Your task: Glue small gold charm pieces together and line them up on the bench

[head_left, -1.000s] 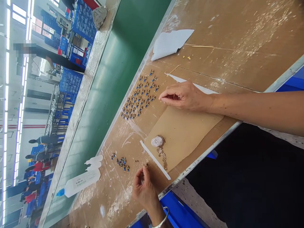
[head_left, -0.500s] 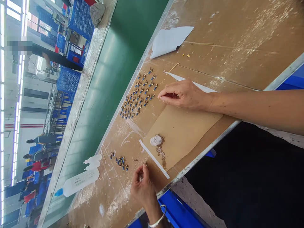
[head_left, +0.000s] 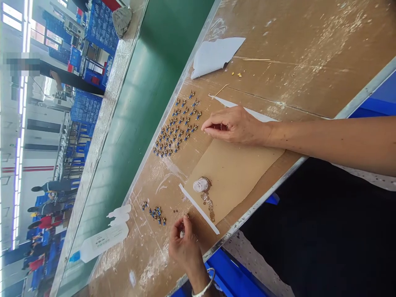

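Several pieces (head_left: pixel 157 213) lie near a bottle (head_left: pixel 88 248) bearing illegible print (head_left: pixel 104 238).

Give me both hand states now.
Left hand: closed in a pinch, small piece at the fingertips, too small to identify.
Right hand: closed, fingers together; can't tell if holding anything.

Tiny dark piece (head_left: pixel 187 215) at the left hand's (head_left: pixel 185 246) fingertips – too small to identify, can't tell if gripped. Right hand's (head_left: pixel 236 126) curled fingers hide whatever may be between them. Bare right forearm (head_left: pixel 334 138) runs off the right edge, covering part of the tan paper sheet (head_left: pixel 235 177). Small blue-and-gold pieces (head_left: pixel 157 213) overlap in a heap – shapes unclear. Print on the white blue-capped bottle (head_left: pixel 103 242) unreadable.
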Demonstrator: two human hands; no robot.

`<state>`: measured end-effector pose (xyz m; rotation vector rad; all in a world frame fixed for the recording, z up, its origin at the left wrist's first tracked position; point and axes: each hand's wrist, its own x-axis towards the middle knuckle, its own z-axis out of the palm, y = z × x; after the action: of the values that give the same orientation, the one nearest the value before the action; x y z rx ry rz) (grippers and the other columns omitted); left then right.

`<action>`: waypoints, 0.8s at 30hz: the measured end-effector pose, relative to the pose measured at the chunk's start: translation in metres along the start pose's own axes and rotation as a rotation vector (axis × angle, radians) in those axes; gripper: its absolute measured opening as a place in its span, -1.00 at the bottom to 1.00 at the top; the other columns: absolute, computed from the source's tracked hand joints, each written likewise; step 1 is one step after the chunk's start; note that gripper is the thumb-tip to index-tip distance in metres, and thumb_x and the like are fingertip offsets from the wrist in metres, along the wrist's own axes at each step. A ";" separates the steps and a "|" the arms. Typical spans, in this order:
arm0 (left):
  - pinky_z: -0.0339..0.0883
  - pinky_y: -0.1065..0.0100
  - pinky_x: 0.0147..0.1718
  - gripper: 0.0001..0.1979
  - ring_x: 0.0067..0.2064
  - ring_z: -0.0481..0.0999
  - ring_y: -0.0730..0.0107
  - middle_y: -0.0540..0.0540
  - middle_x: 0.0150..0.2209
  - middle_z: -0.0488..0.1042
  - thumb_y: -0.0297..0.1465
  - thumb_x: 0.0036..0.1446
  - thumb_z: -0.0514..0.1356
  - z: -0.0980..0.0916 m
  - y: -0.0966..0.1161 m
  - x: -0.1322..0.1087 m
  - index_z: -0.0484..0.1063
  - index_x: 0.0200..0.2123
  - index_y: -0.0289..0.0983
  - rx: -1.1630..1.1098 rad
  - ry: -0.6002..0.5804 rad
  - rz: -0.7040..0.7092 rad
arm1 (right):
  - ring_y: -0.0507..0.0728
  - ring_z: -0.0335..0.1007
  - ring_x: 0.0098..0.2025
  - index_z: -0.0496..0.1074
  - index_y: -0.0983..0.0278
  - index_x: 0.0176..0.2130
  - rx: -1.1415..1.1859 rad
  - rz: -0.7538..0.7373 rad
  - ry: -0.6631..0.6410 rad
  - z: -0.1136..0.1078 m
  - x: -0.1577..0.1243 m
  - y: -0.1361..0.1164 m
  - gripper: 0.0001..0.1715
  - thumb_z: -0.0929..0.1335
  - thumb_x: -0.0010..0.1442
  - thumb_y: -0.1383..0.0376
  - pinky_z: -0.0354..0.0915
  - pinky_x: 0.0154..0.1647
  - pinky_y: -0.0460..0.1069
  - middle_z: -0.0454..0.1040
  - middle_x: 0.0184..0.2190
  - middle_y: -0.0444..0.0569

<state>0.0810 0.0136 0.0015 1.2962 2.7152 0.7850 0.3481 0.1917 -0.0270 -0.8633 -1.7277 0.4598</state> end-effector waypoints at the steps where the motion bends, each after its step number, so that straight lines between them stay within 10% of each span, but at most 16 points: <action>1: 0.32 0.33 -0.38 -0.71 -0.40 0.49 0.31 0.01 -0.49 0.51 -0.14 -0.08 0.25 0.000 -0.002 0.001 0.50 -0.46 -0.26 -0.008 -0.034 -0.032 | -0.08 0.20 -0.51 0.43 0.34 -0.38 0.001 -0.002 0.002 0.000 0.000 0.000 -0.81 0.26 0.22 0.36 0.17 -0.45 -0.13 0.40 -0.51 -0.15; 14: 0.23 0.30 -0.30 -0.73 -0.33 0.48 0.27 0.00 -0.42 0.52 -0.15 0.00 0.13 -0.004 0.008 0.010 0.48 -0.39 -0.20 0.217 -0.118 -0.011 | -0.08 0.20 -0.51 0.44 0.34 -0.37 0.005 -0.008 0.005 0.000 0.000 0.001 -0.81 0.26 0.22 0.36 0.17 -0.44 -0.12 0.40 -0.51 -0.15; 24: 0.27 0.26 -0.29 -0.70 -0.33 0.49 0.23 -0.12 -0.42 0.52 -0.16 0.04 0.04 0.000 0.006 0.018 0.46 -0.45 -0.21 0.297 -0.118 0.276 | -0.08 0.20 -0.51 0.44 0.34 -0.37 0.008 -0.003 0.000 0.000 0.000 0.002 -0.80 0.26 0.21 0.36 0.16 -0.45 -0.13 0.41 -0.51 -0.14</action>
<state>0.0740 0.0296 0.0079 1.7428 2.6662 0.3069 0.3486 0.1929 -0.0279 -0.8546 -1.7255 0.4646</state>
